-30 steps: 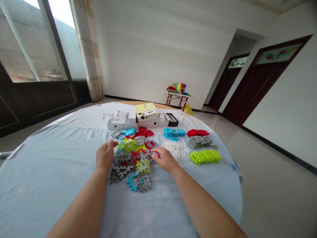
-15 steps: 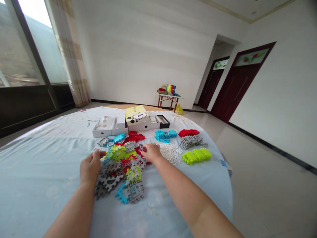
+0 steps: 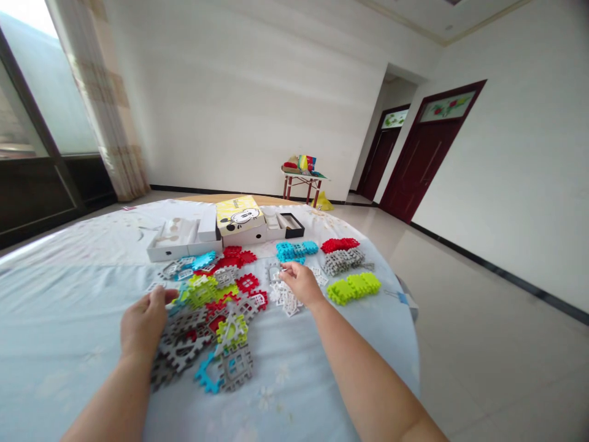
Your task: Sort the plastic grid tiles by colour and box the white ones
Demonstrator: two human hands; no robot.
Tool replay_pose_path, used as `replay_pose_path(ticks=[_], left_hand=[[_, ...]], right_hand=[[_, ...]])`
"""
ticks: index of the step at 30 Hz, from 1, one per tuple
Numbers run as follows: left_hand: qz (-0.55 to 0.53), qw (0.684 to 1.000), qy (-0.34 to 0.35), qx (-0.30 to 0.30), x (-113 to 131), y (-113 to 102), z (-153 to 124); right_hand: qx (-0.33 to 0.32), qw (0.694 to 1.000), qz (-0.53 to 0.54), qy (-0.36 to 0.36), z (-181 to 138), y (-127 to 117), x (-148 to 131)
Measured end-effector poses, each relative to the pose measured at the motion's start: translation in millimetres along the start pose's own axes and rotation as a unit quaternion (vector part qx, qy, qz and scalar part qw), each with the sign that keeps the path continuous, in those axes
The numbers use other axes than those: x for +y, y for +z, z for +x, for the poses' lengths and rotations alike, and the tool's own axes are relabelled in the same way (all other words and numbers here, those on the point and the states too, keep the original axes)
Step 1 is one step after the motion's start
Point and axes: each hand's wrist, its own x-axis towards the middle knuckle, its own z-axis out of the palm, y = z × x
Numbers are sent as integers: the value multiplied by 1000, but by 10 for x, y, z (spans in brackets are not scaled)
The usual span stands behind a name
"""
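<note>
A mixed pile of interlocking plastic building pieces lies on the table, with grey (image 3: pixel 184 344), lime green (image 3: pixel 201 291), red (image 3: pixel 248 282) and blue (image 3: pixel 208 373) ones. At its left edge is my left hand (image 3: pixel 145 322), fingers curled together; whether anything is between them is hidden. My right hand (image 3: pixel 301 283) pinches a grey window-frame building piece (image 3: pixel 273 272) above the heap of white pieces (image 3: pixel 286 298), partly covering that heap. Sorted by colour to the right are stacks of blue (image 3: pixel 297 250), red (image 3: pixel 339 245), grey (image 3: pixel 343 262) and lime green pieces (image 3: pixel 353 287).
Behind the pieces stand a white open box (image 3: pixel 168 250), a yellow cartoon-printed box (image 3: pixel 239 215) and a small black box (image 3: pixel 294 225). The round table (image 3: pixel 317 393) has a pale blue cloth. A small side table (image 3: pixel 306 177) with colourful items stands by the wall.
My right hand has moved right from the mixed pile to above the white pieces, carrying the grey piece. My left hand stays by the pile's left edge. The view has shifted rightward.
</note>
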Motion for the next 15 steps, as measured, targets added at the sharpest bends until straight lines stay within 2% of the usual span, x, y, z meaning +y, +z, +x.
replay_pose_path(ticks=[3,6,10,15], left_hand=[[12,1000,0,0,-14,-4,9],[16,1000,6,9,-48,14,42],[24,1000,0,16,-54,38,63],[17,1000,-6,6,13,20,16]], right_hand=[[14,999,27,14,65,-68,92],[36,999,18,6,174,-263,211],[89,994,-55,-13,343,-750,410],[179,964,-175,87,530,-1381,714]])
